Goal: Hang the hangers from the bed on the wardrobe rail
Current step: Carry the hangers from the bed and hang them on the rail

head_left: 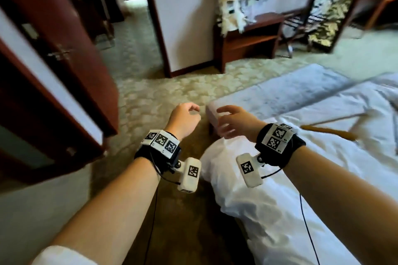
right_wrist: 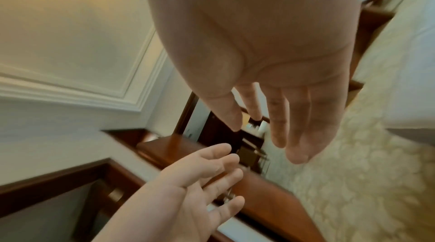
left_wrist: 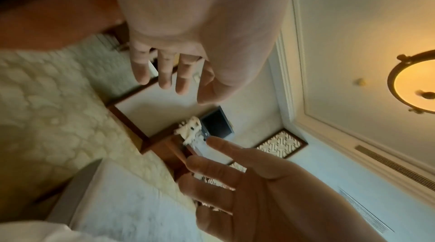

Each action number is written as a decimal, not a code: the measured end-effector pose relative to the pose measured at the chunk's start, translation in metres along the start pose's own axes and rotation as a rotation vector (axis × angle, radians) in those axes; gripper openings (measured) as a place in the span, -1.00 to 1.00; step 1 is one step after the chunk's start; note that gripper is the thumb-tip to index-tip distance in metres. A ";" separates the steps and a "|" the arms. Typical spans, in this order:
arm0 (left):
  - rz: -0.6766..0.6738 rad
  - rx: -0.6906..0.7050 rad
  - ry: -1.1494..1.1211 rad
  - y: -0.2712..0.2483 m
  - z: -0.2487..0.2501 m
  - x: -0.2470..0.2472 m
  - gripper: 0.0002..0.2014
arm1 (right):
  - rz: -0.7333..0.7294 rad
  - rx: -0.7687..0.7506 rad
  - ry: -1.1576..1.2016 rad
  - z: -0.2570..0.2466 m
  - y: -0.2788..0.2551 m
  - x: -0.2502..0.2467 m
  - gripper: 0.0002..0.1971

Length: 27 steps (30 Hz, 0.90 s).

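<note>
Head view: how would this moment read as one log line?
left hand: empty, loosely curled | right hand: empty, fingers relaxed | wooden hanger: lying on bed, untouched | wardrobe door: open

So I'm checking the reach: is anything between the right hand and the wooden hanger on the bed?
Nothing visible: only bare white bedding lies between the empty right hand and the blurred wooden hanger.

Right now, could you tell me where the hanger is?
In the head view, the hanger lies on the bed at right, just beyond the right hand.
</note>
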<state>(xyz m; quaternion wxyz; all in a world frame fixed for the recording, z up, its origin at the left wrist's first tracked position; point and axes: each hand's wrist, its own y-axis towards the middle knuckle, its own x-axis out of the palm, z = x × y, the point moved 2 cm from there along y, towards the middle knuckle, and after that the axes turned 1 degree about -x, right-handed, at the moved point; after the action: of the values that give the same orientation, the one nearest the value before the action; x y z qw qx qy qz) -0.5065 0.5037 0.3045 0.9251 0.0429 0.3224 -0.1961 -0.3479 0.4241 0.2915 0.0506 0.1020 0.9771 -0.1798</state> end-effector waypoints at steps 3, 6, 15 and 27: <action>-0.124 0.072 -0.007 0.021 0.020 0.042 -0.76 | 0.122 0.051 0.070 0.020 -0.014 -0.042 -0.65; -0.263 0.122 -0.027 0.033 0.043 0.093 -0.74 | 0.271 0.094 0.144 0.048 -0.036 -0.084 -0.66; -0.640 0.307 -0.003 0.006 0.141 0.263 -0.78 | 0.618 0.190 0.257 0.123 -0.133 -0.212 -0.68; -0.702 0.347 0.066 0.014 0.260 0.419 -0.75 | 0.705 0.173 0.307 0.164 -0.167 -0.393 -0.70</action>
<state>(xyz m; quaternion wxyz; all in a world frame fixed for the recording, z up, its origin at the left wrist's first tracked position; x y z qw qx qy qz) -0.0509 0.3225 0.2520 0.7699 0.0922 0.3092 -0.5506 0.0087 0.1409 0.2495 -0.0460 0.4608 0.8597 -0.2156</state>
